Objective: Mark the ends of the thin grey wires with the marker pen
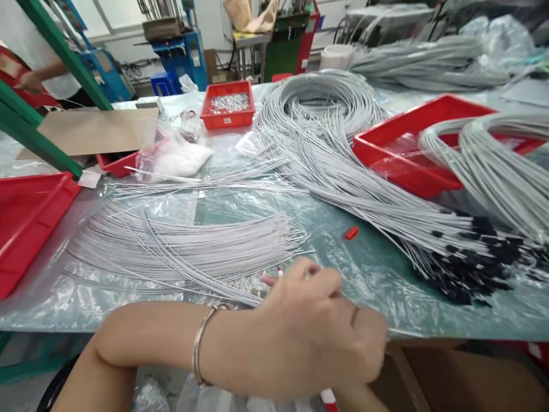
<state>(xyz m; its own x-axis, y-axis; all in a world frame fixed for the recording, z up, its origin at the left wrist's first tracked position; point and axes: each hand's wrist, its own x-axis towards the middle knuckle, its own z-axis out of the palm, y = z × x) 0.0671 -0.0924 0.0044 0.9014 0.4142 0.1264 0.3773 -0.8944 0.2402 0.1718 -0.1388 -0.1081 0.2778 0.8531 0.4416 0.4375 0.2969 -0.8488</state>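
Observation:
My left hand (309, 332) reaches in from the left with a silver bangle (199, 352) on the wrist. It hovers over the table's near edge, fingers curled closed, back of the hand up. A thin red-and-white stick (328, 396) runs beneath it, its far tip showing beside a fingertip; I cannot tell which hand holds it. My right hand (374, 343) lies mostly under the left, blurred, fingers hidden. Just beyond the hands lies a fan of thin grey wires (180, 246) on clear plastic sheeting.
A big sheaf of grey cables with black ends (467, 257) sweeps across the right. Red trays stand at the left (26, 223), right (398, 154) and back (227, 117). A small red piece (351, 232) lies on the table. A cardboard box (454, 377) sits below. Another person's arm (38, 77) shows far left.

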